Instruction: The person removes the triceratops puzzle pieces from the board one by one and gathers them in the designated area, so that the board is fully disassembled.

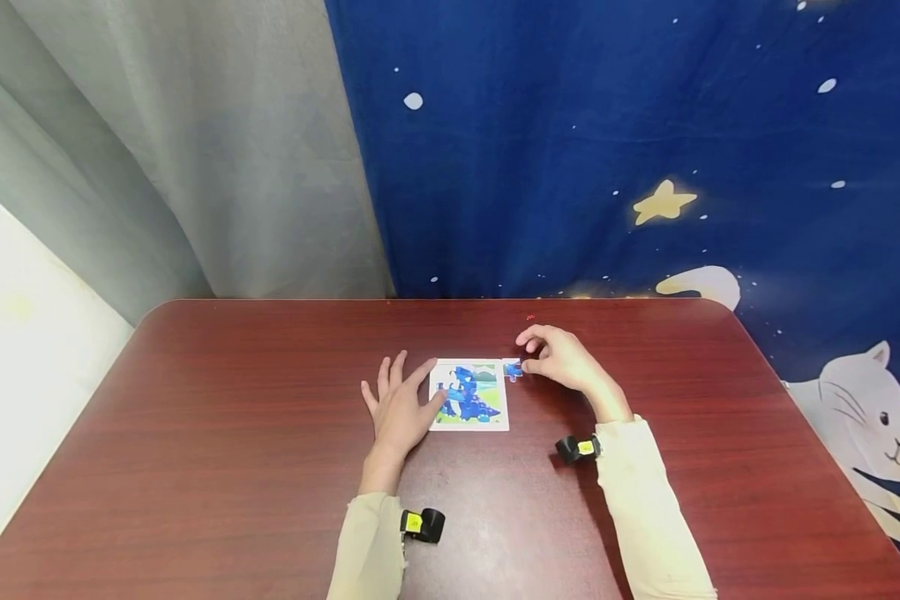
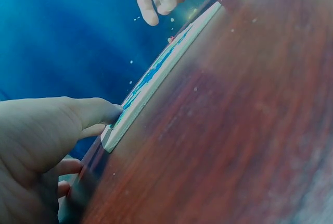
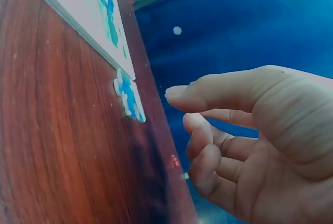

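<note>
A square jigsaw puzzle board with a white border and a blue dinosaur picture lies flat on the table. My left hand is at its left side with the fingers spread; the thumb rests on the board in the left wrist view. A loose blue jigsaw piece lies flat on the table against the board's edge, at its upper right corner in the head view. My right hand hovers just right of that piece, its fingers loosely bent with nothing between thumb and fingertips.
The brown wooden table has rounded far corners. Tiny red bits lie near its far edge. Behind it hang a grey curtain and a blue curtain with stars. Each wrist wears a black strapped camera.
</note>
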The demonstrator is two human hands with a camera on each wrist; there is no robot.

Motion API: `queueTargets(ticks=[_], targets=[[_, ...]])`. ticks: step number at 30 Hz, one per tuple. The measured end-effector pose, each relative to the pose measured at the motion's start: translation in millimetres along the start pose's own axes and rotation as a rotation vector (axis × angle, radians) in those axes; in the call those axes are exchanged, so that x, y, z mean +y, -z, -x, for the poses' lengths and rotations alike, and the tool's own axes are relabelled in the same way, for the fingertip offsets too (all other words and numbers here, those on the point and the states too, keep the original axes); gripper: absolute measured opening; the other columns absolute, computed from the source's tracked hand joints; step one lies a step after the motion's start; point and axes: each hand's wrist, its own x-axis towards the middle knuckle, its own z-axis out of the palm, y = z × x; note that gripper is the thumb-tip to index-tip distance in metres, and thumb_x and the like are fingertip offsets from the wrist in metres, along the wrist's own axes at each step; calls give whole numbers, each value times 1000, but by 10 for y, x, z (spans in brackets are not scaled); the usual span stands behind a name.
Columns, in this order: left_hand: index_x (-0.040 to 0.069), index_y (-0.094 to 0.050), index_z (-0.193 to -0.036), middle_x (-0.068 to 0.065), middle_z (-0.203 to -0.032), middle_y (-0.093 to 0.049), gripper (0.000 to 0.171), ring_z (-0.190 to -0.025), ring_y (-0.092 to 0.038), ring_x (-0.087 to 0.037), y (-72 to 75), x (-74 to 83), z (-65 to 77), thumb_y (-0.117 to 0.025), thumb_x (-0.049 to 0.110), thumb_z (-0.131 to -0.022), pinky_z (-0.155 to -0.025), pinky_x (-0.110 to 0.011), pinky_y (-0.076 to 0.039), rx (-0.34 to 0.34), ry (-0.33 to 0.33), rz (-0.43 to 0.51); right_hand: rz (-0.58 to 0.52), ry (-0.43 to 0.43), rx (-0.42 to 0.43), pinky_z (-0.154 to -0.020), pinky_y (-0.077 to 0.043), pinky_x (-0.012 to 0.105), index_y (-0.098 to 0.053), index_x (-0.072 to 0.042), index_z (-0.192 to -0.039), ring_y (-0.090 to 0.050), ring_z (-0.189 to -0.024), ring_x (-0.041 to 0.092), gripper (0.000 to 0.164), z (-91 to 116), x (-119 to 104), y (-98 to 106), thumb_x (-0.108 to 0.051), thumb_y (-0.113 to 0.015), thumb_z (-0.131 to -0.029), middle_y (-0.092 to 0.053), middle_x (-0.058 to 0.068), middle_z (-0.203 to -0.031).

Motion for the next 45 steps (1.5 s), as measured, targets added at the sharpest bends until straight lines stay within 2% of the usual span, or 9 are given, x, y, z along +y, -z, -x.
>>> queueTargets(ticks=[7, 11, 18, 26, 31, 45], targets=[[22, -57, -129, -15, -147, -30, 51, -138, -12, -35, 18, 7, 13, -68, 33, -81, -100, -64, 6, -1, 10, 10, 110, 144, -17, -63, -43, 29, -67, -3, -93, -54, -69, 20, 21, -36, -195, -171, -2, -72, -73, -60, 9, -83], [22, -57, -129, -15, -147, -30, 51, -138, -12, -36, 19, 5, 13, -69, 33, -81, -100, -65, 5, -3, 12, 7, 179, 179, -58, -68, -43, 30, -69, -6, -94, -54, -77, 20, 19, -69, -290, -305, -4, -71, -75, -59, 6, -83], [22, -57, -129, -15, -147, -30, 51, -137, -12, -36, 14, -18, 9, -68, 33, -81, -100, -65, 4, -3, 15, 6, 247, 116, -80, -68, -42, 31, -69, -9, -99, -50, -76, 17, 20, -123, -362, -438, -8, -70, -79, -57, 4, -84], [22, -57, -130, -15, -147, -29, 51, -138, -12, -35, 6, -21, 3, -69, 33, -81, -100, -65, 5, -10, 15, 3, 285, 78, -28, -62, -42, 29, -71, -11, -93, -49, -68, 15, 14, -143, -377, -500, -8, -69, -80, -56, 0, -75], [21, -58, -129, -15, -147, -30, 50, -137, -12, -36, 5, -7, 1, -69, 32, -81, -100, -65, 4, -2, 10, 6, 315, 61, -6, -62, -43, 30, -70, -13, -89, -51, -70, 14, 10, -165, -395, -533, -9, -69, -81, -57, -1, -77], [20, -57, -129, -15, -147, -29, 51, -137, -12, -36, 48, 8, -1, -68, 33, -81, -100, -65, 4, -19, 18, -7, 317, 33, -61, -71, -46, 34, -68, -12, -94, -54, -79, 16, 15, -182, -475, -542, -9, -71, -79, -57, 1, -85]])
